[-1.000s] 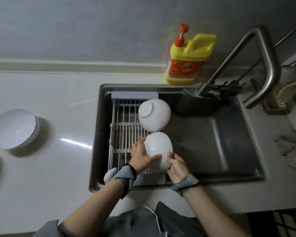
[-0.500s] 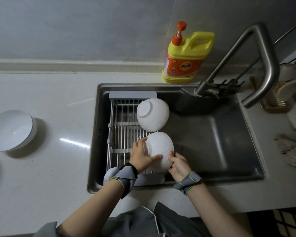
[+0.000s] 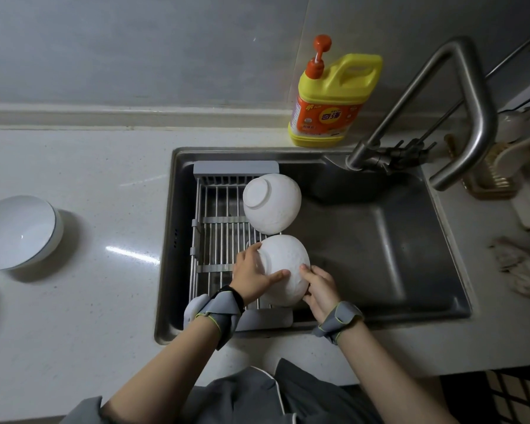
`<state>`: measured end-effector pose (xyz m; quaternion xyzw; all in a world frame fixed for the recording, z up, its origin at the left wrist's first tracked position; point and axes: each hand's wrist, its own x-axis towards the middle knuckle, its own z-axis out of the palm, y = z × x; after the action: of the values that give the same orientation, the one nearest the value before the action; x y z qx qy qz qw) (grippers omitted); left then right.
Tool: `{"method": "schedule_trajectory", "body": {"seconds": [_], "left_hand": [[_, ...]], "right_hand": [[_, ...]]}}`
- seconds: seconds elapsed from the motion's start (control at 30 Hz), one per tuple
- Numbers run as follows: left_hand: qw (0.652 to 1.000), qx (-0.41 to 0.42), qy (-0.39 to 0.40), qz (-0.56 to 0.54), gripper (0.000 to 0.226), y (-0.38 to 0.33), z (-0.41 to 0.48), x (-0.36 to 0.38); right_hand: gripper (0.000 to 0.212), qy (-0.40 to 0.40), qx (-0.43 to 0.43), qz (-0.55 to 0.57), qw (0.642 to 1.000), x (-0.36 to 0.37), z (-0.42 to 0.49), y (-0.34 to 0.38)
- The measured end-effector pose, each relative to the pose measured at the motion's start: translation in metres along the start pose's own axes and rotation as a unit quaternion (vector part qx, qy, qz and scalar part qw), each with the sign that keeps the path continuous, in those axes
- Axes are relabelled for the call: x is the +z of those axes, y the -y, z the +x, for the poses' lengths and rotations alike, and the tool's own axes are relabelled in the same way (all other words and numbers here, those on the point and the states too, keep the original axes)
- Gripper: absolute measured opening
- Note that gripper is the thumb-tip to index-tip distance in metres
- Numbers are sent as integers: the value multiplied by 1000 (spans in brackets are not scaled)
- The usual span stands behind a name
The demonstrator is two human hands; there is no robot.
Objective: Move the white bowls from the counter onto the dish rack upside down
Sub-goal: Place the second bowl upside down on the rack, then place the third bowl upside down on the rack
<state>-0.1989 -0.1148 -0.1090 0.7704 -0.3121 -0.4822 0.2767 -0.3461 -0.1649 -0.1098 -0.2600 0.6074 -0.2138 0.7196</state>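
A metal dish rack [image 3: 218,237] spans the left part of the sink. One white bowl [image 3: 271,203] lies upside down on its far end, foot ring up. A second white bowl [image 3: 288,264], also inverted, sits at the rack's near end. My left hand [image 3: 251,276] grips its left side and foot, and my right hand [image 3: 318,286] holds its right lower edge. Another white bowl [image 3: 17,232] stands upright on the counter at the far left.
The steel sink [image 3: 380,246] is open to the right of the rack. A bent faucet [image 3: 459,111] reaches over its back right corner. A yellow soap bottle [image 3: 331,96] stands behind the sink. A crumpled cloth [image 3: 517,267] lies on the counter at right.
The near bowl has shifted slightly away from me on the rack, with both hands still on it. The view has drifted a little.
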Motion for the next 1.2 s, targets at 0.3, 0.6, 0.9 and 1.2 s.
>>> {"method": "schedule_trajectory", "body": {"seconds": [0.3,0.6,0.9,1.2], "left_hand": [[1000,3,-2,-22,92,0,1,-4],[973,58,-98,-202,50,-17,-15,-58],[896,92,-377,-217,18,28,-45,-219],[889,-47,-381,250,25,119,-68,-304]], "right_hand": [[25,-59,-66,-132,987,4,8,-4],[32,-64,-307,-282,907,32,-24,25],[20,278,-299,-358,840,215,-40,48],[53,331,-200,-544,745,384,-30,-6]]}}
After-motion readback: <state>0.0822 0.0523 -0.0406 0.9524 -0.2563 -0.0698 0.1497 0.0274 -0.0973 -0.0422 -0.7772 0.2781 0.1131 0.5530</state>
